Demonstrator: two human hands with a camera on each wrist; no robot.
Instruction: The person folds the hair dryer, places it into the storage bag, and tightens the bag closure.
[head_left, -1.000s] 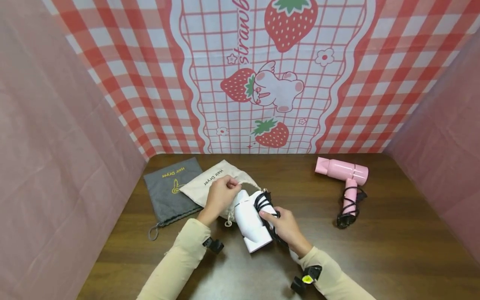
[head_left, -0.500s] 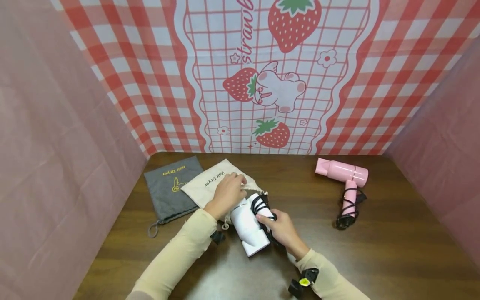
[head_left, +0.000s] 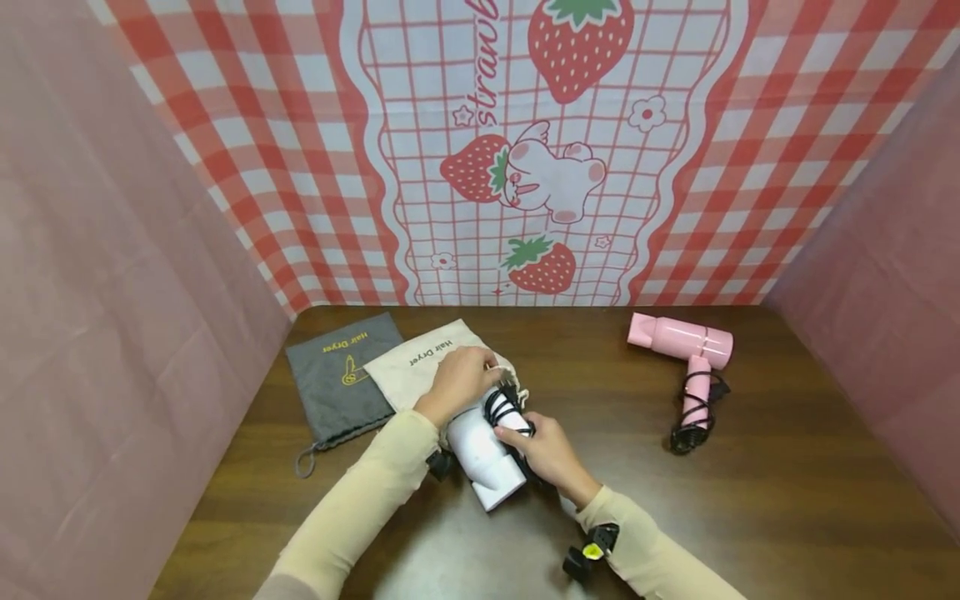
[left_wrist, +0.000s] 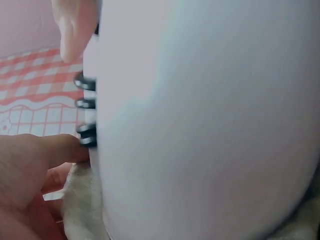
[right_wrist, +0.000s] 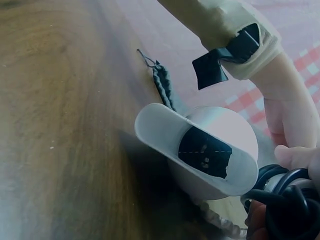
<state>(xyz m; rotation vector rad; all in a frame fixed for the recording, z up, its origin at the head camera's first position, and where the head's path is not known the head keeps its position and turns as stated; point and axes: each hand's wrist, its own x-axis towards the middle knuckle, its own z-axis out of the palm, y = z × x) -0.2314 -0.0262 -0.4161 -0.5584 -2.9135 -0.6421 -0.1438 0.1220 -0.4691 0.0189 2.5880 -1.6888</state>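
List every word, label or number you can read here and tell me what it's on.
"Hair Dryer" on the gray bag.
"Hair Dryer" on the cream bag.
"strawb" on the wall cloth, cut off at the top.
Pale marks inside the white hair dryer: too blurred to read.

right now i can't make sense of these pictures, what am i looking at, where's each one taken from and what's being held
No robot, just a person's bare left hand and right hand. The wide picture is from a head camera looking down at the table. The others come from the wrists: the left nearly filled by the white hair dryer, the right looking into its nozzle. The right hand grips that dryer's handle, wrapped in black cord. The left hand holds the mouth of the cream bag. A grey bag lies partly under it, and a pink hair dryer lies to the right.
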